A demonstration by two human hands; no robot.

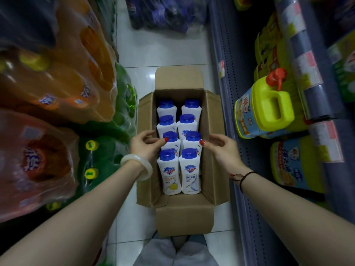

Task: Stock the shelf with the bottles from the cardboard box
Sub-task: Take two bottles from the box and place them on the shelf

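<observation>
We're standing over the cardboard box (208,150), which sits on the floor (163,52) w/ all four flaps open. Inside are eight bottles (169,172), white w/ blue caps, upright in two columns of four, packed tight against each other. None seems out yet, so stocking looks barely begun.

Both hands reach into the box at the third row from us. Left hand (146,144): fingers curled loosely, fingertips at the blue cap of the left bottle there, nothing gripped yet. Right hand (221,145): same, thumb at the cap of the right bottle (192,144), palm loose, holding nothing.

Risks from here, as we judge it: caps are smooth and a fingertip pinch could slip, dropping a bottle back onto its neighbours. Bottles touch side by side, so pulling one from mid-pack may drag or tip the next one. Lifting two at once gives no spare hand.

Further right, the shelf (236,77) already holds yellow jugs (269,110) near its edge; a swinging arm could knock one.
</observation>
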